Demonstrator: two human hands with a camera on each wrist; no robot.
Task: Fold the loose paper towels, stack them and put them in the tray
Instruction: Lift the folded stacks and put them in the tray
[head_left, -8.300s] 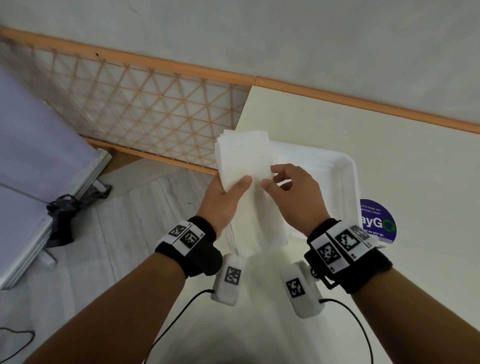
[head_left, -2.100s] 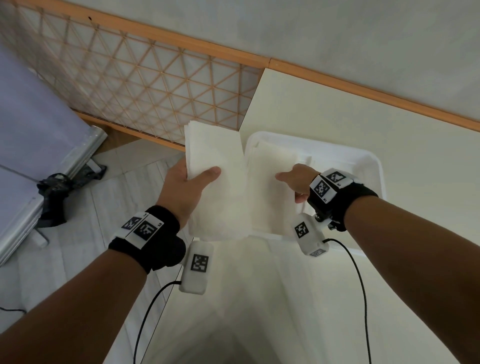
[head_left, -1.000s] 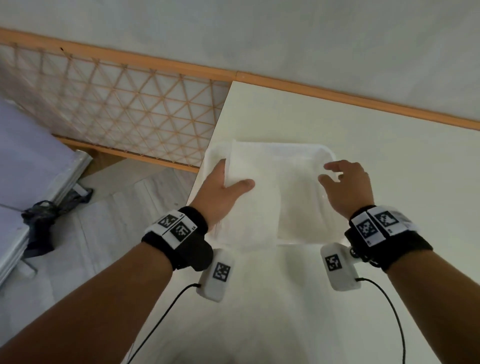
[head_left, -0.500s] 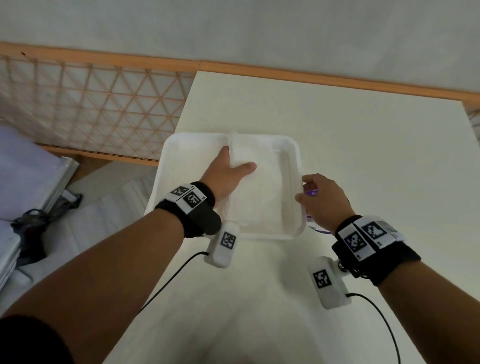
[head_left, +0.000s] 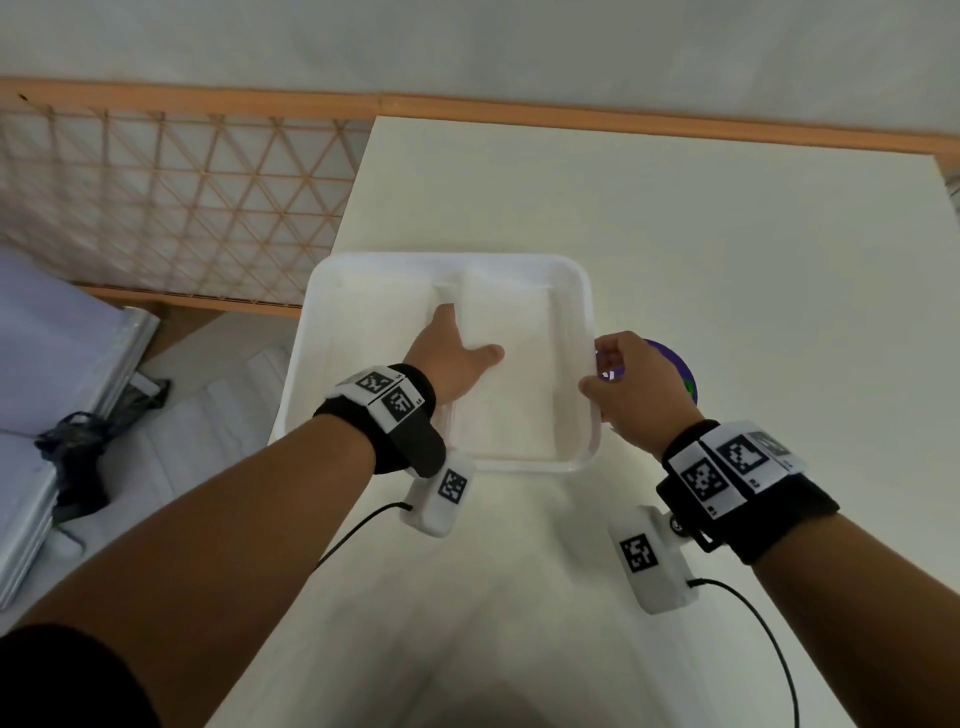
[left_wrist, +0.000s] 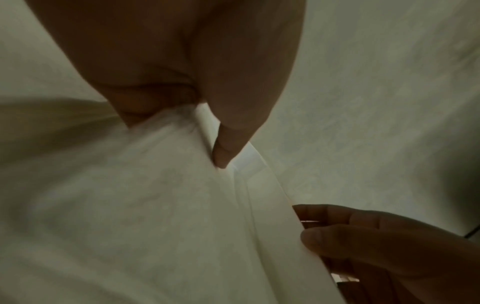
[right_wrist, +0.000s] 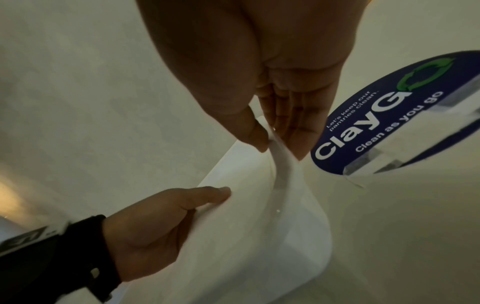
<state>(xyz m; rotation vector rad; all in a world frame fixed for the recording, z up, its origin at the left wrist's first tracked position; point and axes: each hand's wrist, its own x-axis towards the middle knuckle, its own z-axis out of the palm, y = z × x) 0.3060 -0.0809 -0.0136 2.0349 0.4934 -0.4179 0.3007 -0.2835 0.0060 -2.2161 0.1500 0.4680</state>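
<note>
A white tray (head_left: 363, 332) sits at the table's left edge. A stack of folded white paper towels (head_left: 519, 332) lies in its right half. My left hand (head_left: 457, 348) is inside the tray and holds the stack's left side, thumb on top and fingers hidden beneath. The left wrist view shows that thumb (left_wrist: 226, 152) pressing on the towels (left_wrist: 130, 205). My right hand (head_left: 595, 366) pinches the tray's right rim. In the right wrist view, thumb and fingers (right_wrist: 259, 139) clamp the rim (right_wrist: 285, 174).
A round purple sticker (head_left: 675, 369) is stuck to the table (head_left: 675, 234) under my right hand. The tray's left side hangs past the table edge, above the floor (head_left: 197, 415). An orange lattice fence (head_left: 182, 197) stands at the left, a wall behind.
My left hand has brought the towel stack from the air down into the tray. My right hand has moved to the tray's right rim and pinched it.
</note>
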